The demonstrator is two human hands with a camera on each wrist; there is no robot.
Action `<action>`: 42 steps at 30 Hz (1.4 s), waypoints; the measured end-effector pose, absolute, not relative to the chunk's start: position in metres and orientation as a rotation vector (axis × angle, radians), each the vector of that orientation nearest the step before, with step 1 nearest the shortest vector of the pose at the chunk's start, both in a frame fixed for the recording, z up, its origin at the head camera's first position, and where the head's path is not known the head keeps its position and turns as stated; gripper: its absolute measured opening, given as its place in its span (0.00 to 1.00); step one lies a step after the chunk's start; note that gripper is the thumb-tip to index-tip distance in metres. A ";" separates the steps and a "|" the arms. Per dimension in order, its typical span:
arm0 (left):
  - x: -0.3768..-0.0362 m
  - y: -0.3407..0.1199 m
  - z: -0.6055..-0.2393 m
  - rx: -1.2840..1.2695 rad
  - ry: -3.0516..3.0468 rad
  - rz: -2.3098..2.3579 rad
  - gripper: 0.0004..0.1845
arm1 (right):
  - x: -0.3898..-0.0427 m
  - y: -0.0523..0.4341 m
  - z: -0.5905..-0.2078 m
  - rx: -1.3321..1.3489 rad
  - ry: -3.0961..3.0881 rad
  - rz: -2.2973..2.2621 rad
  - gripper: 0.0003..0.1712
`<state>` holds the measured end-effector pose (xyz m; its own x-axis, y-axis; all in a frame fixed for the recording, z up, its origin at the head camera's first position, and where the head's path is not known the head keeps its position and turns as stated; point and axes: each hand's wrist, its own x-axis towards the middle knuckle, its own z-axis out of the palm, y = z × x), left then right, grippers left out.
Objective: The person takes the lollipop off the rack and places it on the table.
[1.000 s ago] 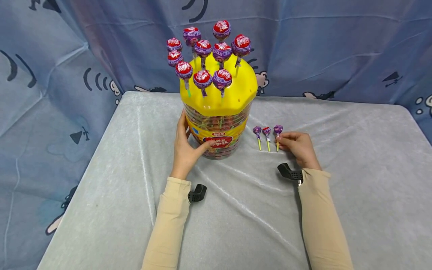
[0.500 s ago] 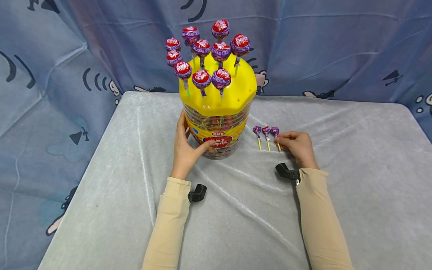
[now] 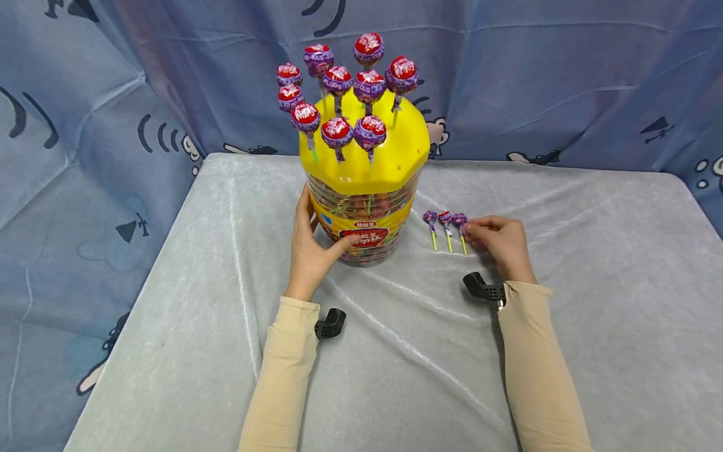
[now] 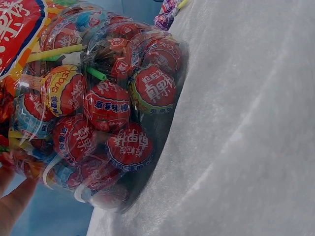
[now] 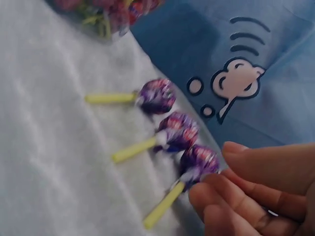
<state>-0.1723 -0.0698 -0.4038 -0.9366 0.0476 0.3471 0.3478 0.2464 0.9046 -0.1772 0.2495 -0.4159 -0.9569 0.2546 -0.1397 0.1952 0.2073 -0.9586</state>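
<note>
While ten lollipops already stand in the yellow lid [image 3: 390, 160], three lollipops [image 3: 446, 221] lie on the counter [image 3: 565, 282]; right hand [image 3: 499, 245] fingers pinch the nearest; left hand [image 3: 310, 248] fingers spread, bracing the tub [image 3: 364, 220].

left hand [image 4: 12, 206]: left wrist view shows only fingertips at the bottom-left edge; rest cut off
tub [image 4: 93, 98]: cut by top and left edges there; lid out of frame
tub label [image 3: 364, 237]: text too small to read in head view
right hand [image 5: 261, 189]: cut by right and bottom edges; contact with nearest lollipop [image 5: 194, 164] unclear, blurred
right wrist view: soft focus all over, wrapper print unreadable
table [image 3: 565, 207]: near edge cut off by bottom of head view
</note>
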 end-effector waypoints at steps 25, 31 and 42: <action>-0.171 -0.069 -0.404 -0.379 -2.281 -1.729 0.58 | -0.148 0.181 -0.321 0.080 -1.663 2.278 0.07; -0.171 -0.070 -0.404 -0.384 -2.284 -1.725 0.56 | -0.146 0.164 -0.307 0.171 -1.673 2.206 0.08; -0.172 -0.069 -0.404 -0.377 -2.279 -1.733 0.59 | -0.146 0.146 -0.282 0.305 -1.704 2.158 0.08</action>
<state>-0.1719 -0.0692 -0.4044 -0.9346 0.0520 0.3520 0.3531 0.2579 0.8993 -0.1459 0.1463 -0.2815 -0.9068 0.1547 0.3921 -0.4173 -0.1981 -0.8869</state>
